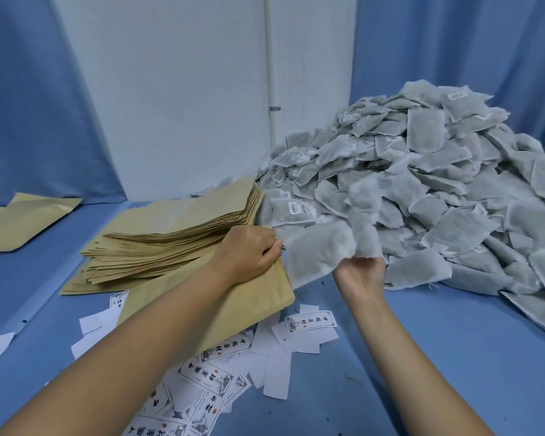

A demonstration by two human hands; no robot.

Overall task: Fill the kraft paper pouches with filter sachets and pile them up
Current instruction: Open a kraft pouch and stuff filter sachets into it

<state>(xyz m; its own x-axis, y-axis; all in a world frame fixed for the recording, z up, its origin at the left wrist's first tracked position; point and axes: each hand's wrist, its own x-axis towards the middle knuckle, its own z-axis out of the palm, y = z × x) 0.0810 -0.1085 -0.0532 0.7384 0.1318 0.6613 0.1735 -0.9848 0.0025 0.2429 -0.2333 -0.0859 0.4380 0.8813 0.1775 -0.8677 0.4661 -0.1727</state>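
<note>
On the blue worktop (422,357), just before the stack of kraft pouches (170,240), the left hand (249,251) rests on a single kraft pouch (252,300), its grip curled and pinched on that pouch's far edge. Just beside it, the right hand (361,275), palm up, has its grip clamped on a bunch of filter sachets (324,250) at the foot of the sachet heap (422,171). Paper labels (310,322) scattered near the pouch carry Chinese characters, 中國 readable among them, while the small white stickers on some sachets are too fine to read.
</note>
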